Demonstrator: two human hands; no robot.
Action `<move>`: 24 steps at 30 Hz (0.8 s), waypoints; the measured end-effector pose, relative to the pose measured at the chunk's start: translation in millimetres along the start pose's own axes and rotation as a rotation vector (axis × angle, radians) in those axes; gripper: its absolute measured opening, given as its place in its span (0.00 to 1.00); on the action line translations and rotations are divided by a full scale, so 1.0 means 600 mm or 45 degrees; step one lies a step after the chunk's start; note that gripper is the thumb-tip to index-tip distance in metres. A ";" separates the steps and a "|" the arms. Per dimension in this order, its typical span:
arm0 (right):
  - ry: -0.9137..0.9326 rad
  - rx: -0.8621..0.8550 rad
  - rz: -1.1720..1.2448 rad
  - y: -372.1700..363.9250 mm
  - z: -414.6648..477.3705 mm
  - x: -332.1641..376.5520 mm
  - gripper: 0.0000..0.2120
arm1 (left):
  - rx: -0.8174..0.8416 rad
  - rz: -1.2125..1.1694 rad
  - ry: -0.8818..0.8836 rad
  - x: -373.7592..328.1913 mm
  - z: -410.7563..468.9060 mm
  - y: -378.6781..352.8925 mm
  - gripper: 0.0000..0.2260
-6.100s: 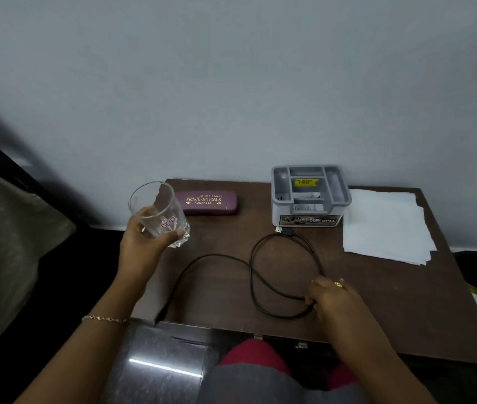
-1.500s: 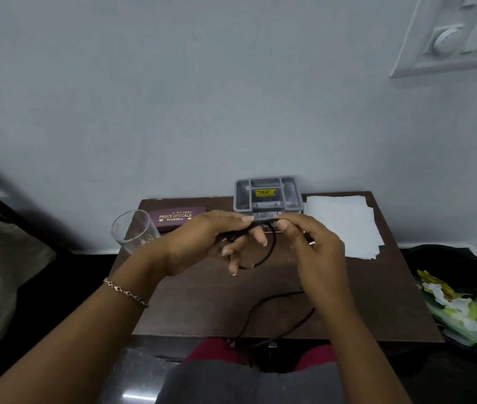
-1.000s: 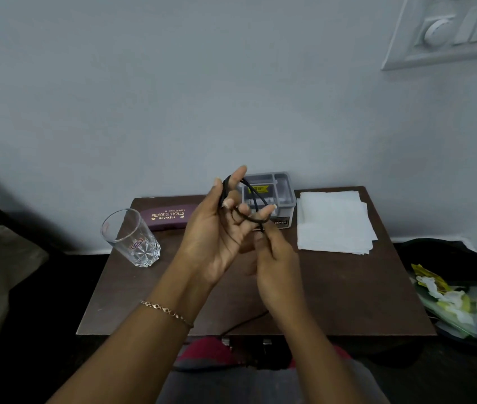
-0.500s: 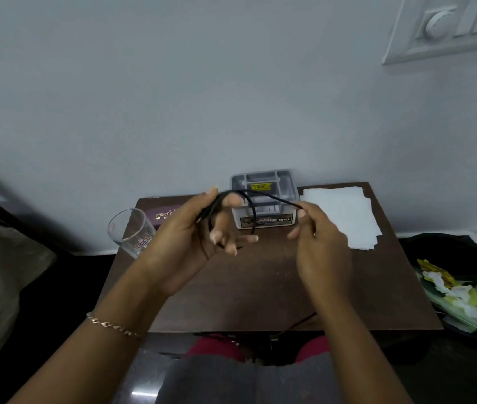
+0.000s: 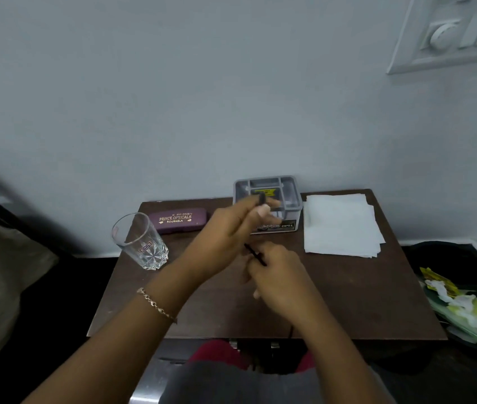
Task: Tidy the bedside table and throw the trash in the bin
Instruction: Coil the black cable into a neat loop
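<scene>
Left hand [image 5: 225, 234] pinches the black cable [image 5: 256, 255]; right hand [image 5: 281, 278], at its 5 o'clock, grips the strand slanting between them.

Purple case [image 5: 180, 220], grey organiser [image 5: 293, 196], white papers [image 5: 339, 225], black cable [image 5: 256, 255], brown table [image 5: 362, 298]

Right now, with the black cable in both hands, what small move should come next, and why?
Probably one more turn: the right hand brings the black cable up to the left hand, which holds another part of it. A tail hangs past the table's front edge, so the cable looks not fully gathered.
</scene>
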State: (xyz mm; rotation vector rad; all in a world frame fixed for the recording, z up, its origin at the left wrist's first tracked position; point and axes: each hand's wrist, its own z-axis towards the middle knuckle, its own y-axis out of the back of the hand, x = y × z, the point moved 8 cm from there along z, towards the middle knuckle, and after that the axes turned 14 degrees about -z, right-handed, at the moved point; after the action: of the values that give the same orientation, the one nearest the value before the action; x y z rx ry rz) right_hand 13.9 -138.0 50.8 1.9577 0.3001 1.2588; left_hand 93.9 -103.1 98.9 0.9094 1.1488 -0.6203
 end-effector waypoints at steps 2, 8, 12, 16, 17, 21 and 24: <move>0.034 0.019 0.038 0.011 -0.003 0.002 0.10 | 0.117 0.427 -0.043 0.004 0.000 -0.012 0.08; 0.128 -0.173 0.257 0.087 -0.014 0.002 0.09 | 0.096 0.372 0.118 0.030 -0.003 0.020 0.17; 0.162 -0.579 0.338 0.140 -0.020 -0.012 0.05 | 0.245 -0.704 0.497 0.021 -0.030 -0.010 0.18; 0.139 -0.595 0.671 0.120 -0.013 -0.018 0.07 | 0.153 -1.612 0.503 0.012 -0.034 -0.043 0.16; 0.106 -0.565 0.735 0.109 -0.011 -0.020 0.08 | 0.088 -1.750 0.454 0.015 -0.032 -0.044 0.17; -0.058 -0.463 0.900 0.080 -0.009 -0.031 0.10 | -0.175 -1.935 0.349 0.037 -0.030 -0.048 0.19; -0.101 -0.272 1.022 0.062 -0.009 -0.024 0.12 | -0.325 -1.985 0.284 0.039 -0.037 -0.045 0.17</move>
State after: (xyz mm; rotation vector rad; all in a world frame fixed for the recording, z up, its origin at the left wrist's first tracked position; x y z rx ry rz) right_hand -5.4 -168.8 68.9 1.9869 -0.7049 1.5986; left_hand 68.5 -97.3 65.9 -0.3408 1.9952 -1.5587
